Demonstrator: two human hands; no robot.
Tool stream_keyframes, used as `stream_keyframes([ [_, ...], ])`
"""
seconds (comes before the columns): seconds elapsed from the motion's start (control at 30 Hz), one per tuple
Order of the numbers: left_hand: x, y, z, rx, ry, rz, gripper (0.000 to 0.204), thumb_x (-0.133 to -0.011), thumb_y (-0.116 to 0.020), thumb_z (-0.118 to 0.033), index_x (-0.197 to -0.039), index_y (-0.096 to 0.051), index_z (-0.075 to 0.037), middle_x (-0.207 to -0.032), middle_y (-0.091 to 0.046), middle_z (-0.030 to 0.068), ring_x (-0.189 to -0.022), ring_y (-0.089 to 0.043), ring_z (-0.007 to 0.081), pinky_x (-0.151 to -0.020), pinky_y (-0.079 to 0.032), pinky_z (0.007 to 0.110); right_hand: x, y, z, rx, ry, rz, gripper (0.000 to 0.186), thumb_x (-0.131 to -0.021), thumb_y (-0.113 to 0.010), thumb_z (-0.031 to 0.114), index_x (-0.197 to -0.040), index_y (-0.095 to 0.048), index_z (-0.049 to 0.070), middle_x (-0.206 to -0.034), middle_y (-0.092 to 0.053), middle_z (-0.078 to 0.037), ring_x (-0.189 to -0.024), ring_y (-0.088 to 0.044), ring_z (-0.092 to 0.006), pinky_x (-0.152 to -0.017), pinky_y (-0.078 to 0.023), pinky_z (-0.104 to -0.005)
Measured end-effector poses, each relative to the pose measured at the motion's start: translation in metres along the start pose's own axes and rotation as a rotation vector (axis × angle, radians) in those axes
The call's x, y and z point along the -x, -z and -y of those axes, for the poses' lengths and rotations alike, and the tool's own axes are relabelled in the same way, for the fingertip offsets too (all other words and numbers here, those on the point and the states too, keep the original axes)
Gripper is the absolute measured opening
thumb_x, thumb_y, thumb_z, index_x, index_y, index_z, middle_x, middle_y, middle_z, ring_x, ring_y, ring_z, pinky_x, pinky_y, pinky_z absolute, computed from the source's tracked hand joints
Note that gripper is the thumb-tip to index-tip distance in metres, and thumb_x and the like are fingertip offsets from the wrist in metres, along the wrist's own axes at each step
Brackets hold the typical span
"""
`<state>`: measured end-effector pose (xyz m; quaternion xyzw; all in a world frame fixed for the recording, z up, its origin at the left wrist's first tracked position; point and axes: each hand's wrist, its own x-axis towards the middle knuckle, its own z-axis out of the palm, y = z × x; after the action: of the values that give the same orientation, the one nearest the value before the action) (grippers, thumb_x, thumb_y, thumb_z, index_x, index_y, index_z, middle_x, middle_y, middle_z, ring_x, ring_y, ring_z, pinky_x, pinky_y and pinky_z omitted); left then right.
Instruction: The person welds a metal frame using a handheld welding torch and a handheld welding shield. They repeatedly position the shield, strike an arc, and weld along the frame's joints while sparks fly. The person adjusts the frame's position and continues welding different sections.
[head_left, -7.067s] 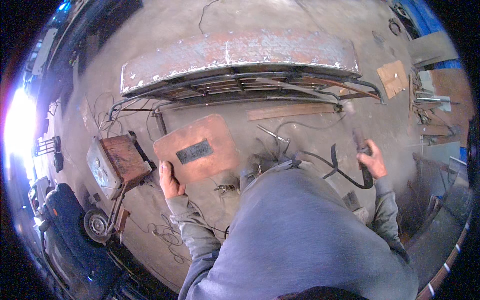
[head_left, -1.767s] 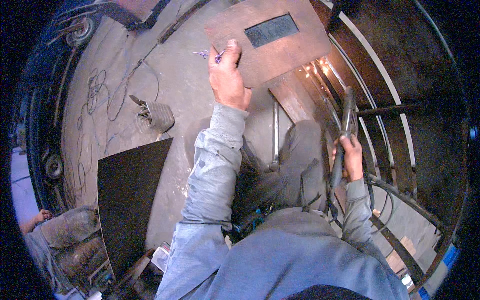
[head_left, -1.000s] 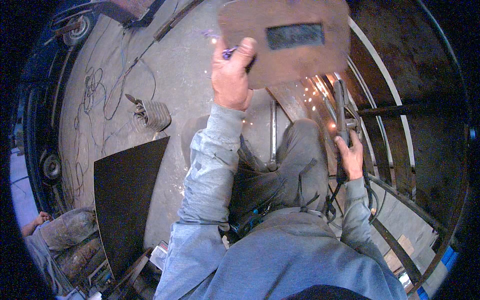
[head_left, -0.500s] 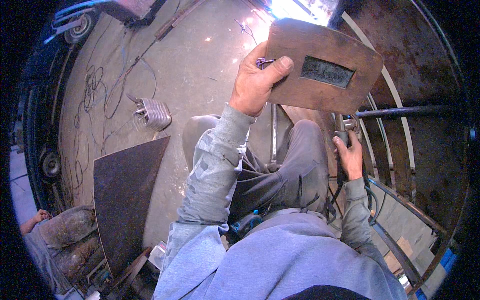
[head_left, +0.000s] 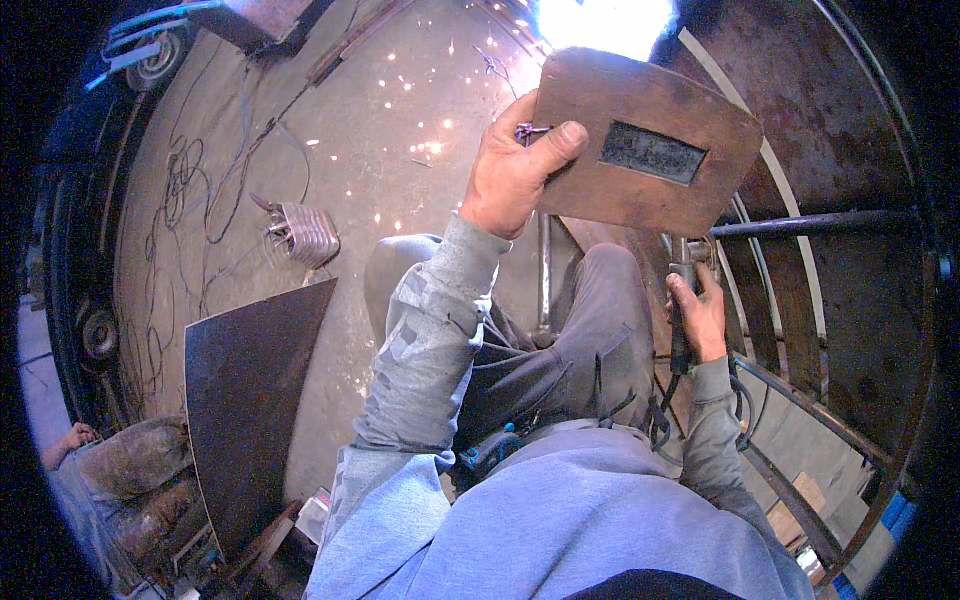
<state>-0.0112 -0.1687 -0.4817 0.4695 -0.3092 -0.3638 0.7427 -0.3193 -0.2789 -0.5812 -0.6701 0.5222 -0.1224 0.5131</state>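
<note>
My left hand (head_left: 520,165) grips the left edge of a brown hand-held welding shield (head_left: 640,205), thumb across its face. A dark rectangular viewing window (head_left: 653,152) is set in the shield. My right hand (head_left: 700,318) is wrapped round the black handle of a welding electrode holder (head_left: 681,335), below the shield's lower right corner. The holder's front end is hidden behind the shield. A white-blue welding arc glare (head_left: 605,25) shines past the shield's top edge, hiding whatever lies there.
Sparks (head_left: 430,148) fly over the concrete floor. To the left lie a ribbed metal piece (head_left: 303,232), tangled cables (head_left: 185,180) and a dark steel sheet (head_left: 250,400). Rusty curved panels with a metal bar (head_left: 810,224) stand at right. Another person's legs (head_left: 140,480) show at lower left.
The arc glare has grown brighter and wider, and many more sparks are scattered over the floor. The shield has shifted very slightly down; both hands keep their grips.
</note>
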Motion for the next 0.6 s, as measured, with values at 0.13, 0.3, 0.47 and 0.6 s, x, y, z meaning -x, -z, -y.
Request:
stream_keyframes([
  [0.13, 0.0, 0.001, 0.001, 0.014, 0.02, 0.004, 0.054, -0.095, -0.078, -0.026, -0.139, -0.061, 0.0, -0.118, -0.072, 0.0076, -0.105, -0.066, 0.0158, -0.094, -0.053, 0.032, -0.001, 0.001, 0.0, -0.001, 0.022, 0.0, 0.03, -0.094, -0.072, 0.029, -0.112, -0.065, 0.005, -0.081, -0.064, -0.003, -0.063, -0.061, -0.0109, -0.055, -0.05, -0.0285],
  [0.3, -0.001, 0.005, 0.001, 0.012, 0.035, 0.012, 0.053, -0.095, -0.078, -0.026, -0.138, -0.061, 0.0, -0.118, -0.072, 0.0067, -0.103, -0.066, 0.0147, -0.091, -0.054, 0.031, 0.004, 0.0, 0.011, -0.08, -0.058, 0.04, 0.038, -0.093, -0.074, 0.029, -0.119, -0.064, 0.004, -0.087, -0.066, -0.004, -0.064, -0.061, -0.0114, -0.057, -0.05, -0.0284],
  [0.47, -0.002, 0.001, 0.002, 0.015, 0.035, 0.03, 0.05, -0.096, -0.076, -0.023, -0.137, -0.061, 0.002, -0.116, -0.072, 0.0067, -0.098, -0.066, 0.0128, -0.087, -0.055, 0.03, -0.002, 0.001, -0.006, -0.07, 0.055, 0.004, 0.031, -0.094, -0.072, 0.028, -0.112, -0.065, 0.004, -0.081, -0.064, -0.002, -0.063, -0.06, -0.0109, -0.057, -0.049, -0.0279],
  [0.6, -0.001, 0.001, 0.004, -0.015, 0.073, 0.047, 0.051, -0.096, -0.076, -0.021, -0.139, -0.06, 0.001, -0.112, -0.071, 0.0046, -0.094, -0.064, 0.0107, -0.084, -0.055, 0.029, -0.009, 0.005, -0.017, -0.058, 0.022, 0.038, 0.047, -0.092, -0.076, 0.028, -0.128, -0.065, 0.0, -0.106, -0.07, -0.007, -0.09, -0.065, -0.0144, -0.069, -0.055, -0.0302],
])
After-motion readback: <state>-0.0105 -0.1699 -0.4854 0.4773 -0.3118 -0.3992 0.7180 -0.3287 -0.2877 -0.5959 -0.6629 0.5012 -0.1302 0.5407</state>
